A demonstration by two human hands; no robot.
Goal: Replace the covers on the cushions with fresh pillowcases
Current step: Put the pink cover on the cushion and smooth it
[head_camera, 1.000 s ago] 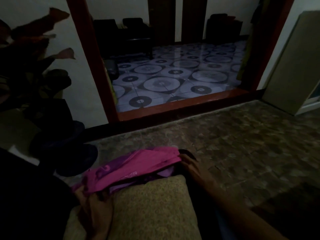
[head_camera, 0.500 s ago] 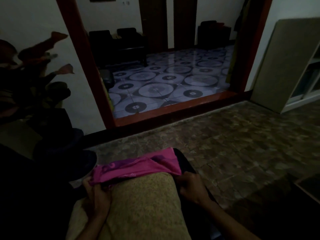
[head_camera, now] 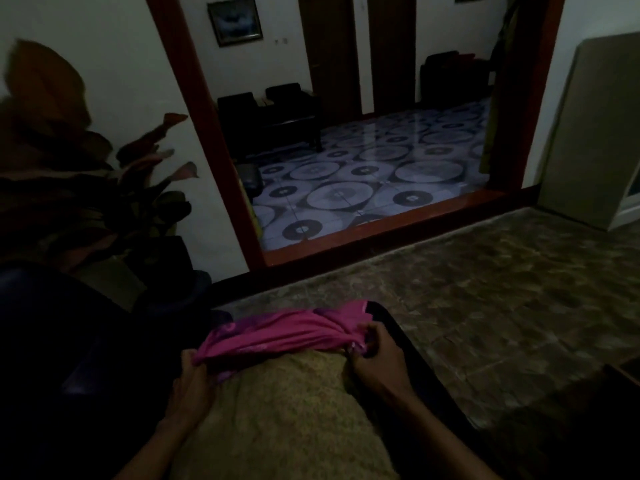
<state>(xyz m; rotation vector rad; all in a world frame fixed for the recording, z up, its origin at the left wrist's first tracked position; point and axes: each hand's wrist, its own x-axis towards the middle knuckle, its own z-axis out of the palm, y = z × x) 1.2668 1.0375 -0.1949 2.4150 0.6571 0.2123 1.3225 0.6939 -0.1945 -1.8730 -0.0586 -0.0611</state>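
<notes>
Gripping a bunched bright pink fabric pillowcase (head_camera: 277, 336) at both ends, left hand (head_camera: 192, 382) pinching the left corner, right hand (head_camera: 375, 355) with fingers curled round the right corner. Pillowcase sits stretched across the far edge of a tan, textured square cushion (head_camera: 287, 420) lying near the person, lengthwise on the lap. Step looks like starting the fresh cover over the cushion's far end. Next move likely needs the opening spread wide, then pulled toward the near side, evenly on both corners.

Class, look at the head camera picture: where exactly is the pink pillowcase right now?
The pink pillowcase lies bunched across the far end of the tan cushion, low in the view, gripped by the left hand and right hand.
</notes>
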